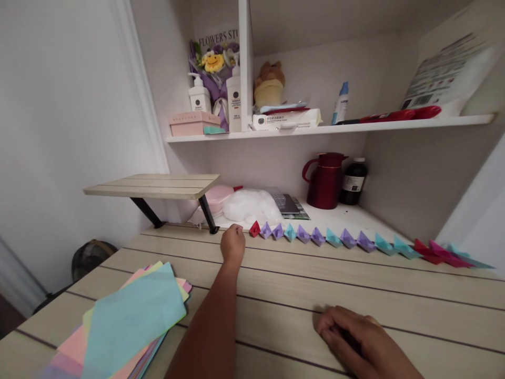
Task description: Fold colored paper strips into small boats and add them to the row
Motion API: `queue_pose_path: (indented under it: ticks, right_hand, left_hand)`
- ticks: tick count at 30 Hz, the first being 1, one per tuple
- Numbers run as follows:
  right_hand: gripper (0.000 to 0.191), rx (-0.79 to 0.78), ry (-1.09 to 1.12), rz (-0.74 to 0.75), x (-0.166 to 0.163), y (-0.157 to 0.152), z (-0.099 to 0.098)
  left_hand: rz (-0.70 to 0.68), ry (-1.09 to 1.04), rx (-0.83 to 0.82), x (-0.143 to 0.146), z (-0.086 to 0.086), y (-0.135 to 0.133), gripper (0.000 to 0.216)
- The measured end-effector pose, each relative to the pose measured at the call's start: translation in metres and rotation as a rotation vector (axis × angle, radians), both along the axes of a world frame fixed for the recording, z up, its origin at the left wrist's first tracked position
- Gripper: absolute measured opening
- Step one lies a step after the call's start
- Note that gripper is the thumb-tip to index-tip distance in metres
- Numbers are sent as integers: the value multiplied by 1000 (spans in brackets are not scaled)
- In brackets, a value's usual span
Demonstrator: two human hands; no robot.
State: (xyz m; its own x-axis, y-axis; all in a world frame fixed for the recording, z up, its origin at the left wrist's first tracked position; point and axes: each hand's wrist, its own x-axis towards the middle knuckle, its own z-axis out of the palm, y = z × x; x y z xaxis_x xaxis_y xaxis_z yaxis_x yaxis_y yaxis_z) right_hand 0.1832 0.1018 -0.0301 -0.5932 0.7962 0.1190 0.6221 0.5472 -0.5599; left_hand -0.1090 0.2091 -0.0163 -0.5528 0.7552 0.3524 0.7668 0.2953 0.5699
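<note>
A row of folded paper boats (303, 234) in red, purple, turquoise and pink runs along the back edge of the wooden table. My left hand (232, 244) reaches to the row's left end, just left of a red paper boat (254, 229). Its fingers are curled closed, and whatever they may hold is hidden. At the front right, my right hand (353, 339) rests on the table with fingers loosely curled in and nothing visible in them. Coloured paper sheets (134, 310) lie stacked at the front left, a turquoise one on top.
A small raised wooden shelf (153, 185) on black legs stands at the back left. Behind the row are a white plastic bag (252, 206), a dark red jug (326, 181) and a dark bottle (354, 181). An upper shelf (335, 126) holds bottles, boxes and packets.
</note>
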Motion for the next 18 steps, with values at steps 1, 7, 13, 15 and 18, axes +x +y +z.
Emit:
queue_pose_path:
  ticks: [1, 7, 13, 15, 18]
  right_hand:
    - [30, -4, 15, -1, -1, 1, 1]
    - [34, -31, 120, -34, -4, -1, 10]
    - [32, -56, 245, -42, -4, -1, 6]
    - [31, -52, 269, -37, -4, 2, 3]
    - [31, -29, 281, -49, -4, 3, 2]
  left_hand:
    - [21, -13, 4, -1, 0, 0, 28]
    - [83, -18, 1, 3, 2, -12, 28]
    - [26, 70, -38, 18, 3, -43, 23]
    - [-3, 103, -47, 22, 2, -55, 23]
    - [-37, 140, -69, 28, 2, -74, 24]
